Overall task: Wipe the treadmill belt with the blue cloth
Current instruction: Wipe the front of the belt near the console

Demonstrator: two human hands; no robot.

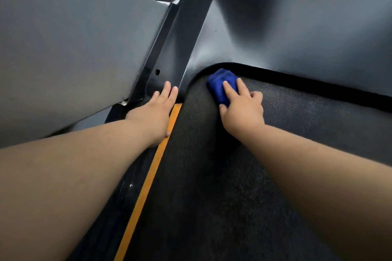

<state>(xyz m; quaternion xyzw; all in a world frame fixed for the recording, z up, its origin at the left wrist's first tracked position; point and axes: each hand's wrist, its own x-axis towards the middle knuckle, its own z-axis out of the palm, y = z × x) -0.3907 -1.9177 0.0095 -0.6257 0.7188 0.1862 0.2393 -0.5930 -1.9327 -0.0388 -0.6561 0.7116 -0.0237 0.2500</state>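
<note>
Two bare forearms are reaching out from just under the viewpoint, the left forearm [63, 165] along the edge of the machine and the right forearm [318, 165] over its middle. Beneath them the treadmill belt [201, 197] is stretching away, dark and finely dotted, up to the grey motor cover [297, 27] that is curving over its far end. A dark upright post [169, 48] is rising at the left, and an orange stripe [146, 186] is running along the belt's left border.

The left hand [152, 112] is resting flat at the foot of that post, fingers straight and close together, holding nothing (it looks to be bracing the person).

The right hand [241, 108] is pressing the blue cloth [219, 85] onto the belt. Two fingers are lying over the bunched cloth, the thumb is tucking in against its near edge, and the other fingers are curling beside it. The cloth is sitting in the belt's far left corner, just beside the cover's black lip.

So the wiping is under way, but how much is done I cannot tell — the belt is showing no streak or damp mark. I would judge the long near stretch may need passes. No containers are showing anywhere here.
</note>
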